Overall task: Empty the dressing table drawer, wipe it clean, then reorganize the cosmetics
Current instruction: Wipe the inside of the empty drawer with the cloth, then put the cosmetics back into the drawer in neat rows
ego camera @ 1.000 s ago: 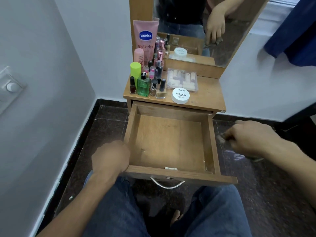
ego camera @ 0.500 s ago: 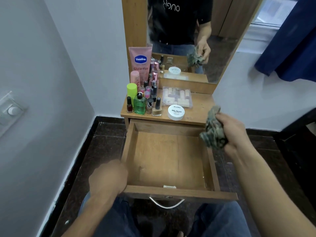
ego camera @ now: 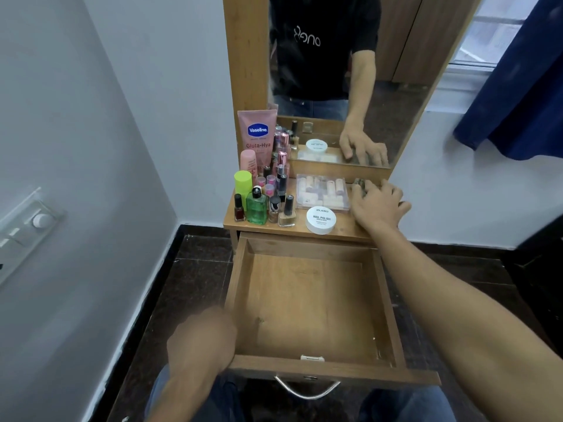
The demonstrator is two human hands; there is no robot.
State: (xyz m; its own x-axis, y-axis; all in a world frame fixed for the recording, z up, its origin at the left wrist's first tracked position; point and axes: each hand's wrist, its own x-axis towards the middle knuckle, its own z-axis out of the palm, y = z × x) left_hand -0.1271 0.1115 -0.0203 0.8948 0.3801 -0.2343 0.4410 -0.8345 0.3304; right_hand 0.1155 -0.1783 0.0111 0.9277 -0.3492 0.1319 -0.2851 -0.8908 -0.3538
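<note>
Two hands in view. Drawer (ego camera: 316, 368) pulled out, wooden floor showing. Left hand (ego camera: 202, 342), blurred, grips drawer's front-left corner, fingers curled round it. Right hand (ego camera: 377, 204) lies flat, fingers spread, pressing cloth (ego camera: 359, 184) onto tabletop (ego camera: 347, 228) at rear right, just beside clear box (ego camera: 323, 193). Cosmetics bottles (ego camera: 262, 190) crowd tabletop's left; white jar (ego camera: 321, 220) near front edge.

Cosmetics (ego camera: 268, 184) on tabletop (ego camera: 341, 228) behind open drawer (ego camera: 307, 303).
</note>
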